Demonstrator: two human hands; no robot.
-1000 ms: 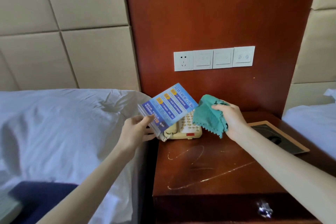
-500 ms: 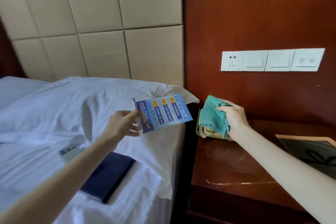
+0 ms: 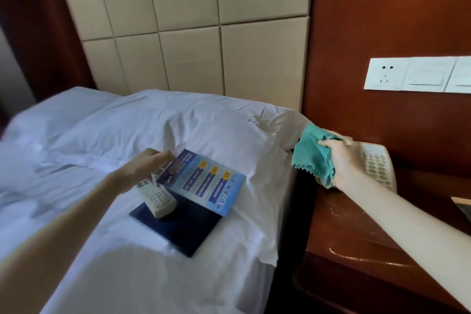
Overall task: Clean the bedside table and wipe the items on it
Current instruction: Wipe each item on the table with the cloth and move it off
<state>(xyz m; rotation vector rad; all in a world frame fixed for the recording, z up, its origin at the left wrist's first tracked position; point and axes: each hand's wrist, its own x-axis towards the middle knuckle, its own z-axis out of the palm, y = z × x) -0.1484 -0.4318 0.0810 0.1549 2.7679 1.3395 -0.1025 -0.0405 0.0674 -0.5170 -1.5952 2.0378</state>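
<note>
Pinching the clear sign holder [image 3: 179,151] by its base edge, the left hand [image 3: 145,168] is holding it tilted over the bed [image 3: 114,135], toward 7 o'clock from the view's centre. Sitting inside the holder is a blue printed card [image 3: 204,186], its lower corner reaching the dark blue folder [image 3: 183,229] on the sheet; I cannot tell whether it is touching. A pale remote control [image 3: 159,199] is lying on the folder's 10 o'clock corner. At 3 o'clock, the right hand [image 3: 341,163] is clutching a teal cloth [image 3: 311,158] and pressing it against the cream telephone [image 3: 377,168], which is standing at the 11 o'clock corner of the bedside table [image 3: 356,242]. Compared with half a second ago, the holder is hanging lower and farther over the bed, above the folder, while the cloth is staying on the telephone.
</note>
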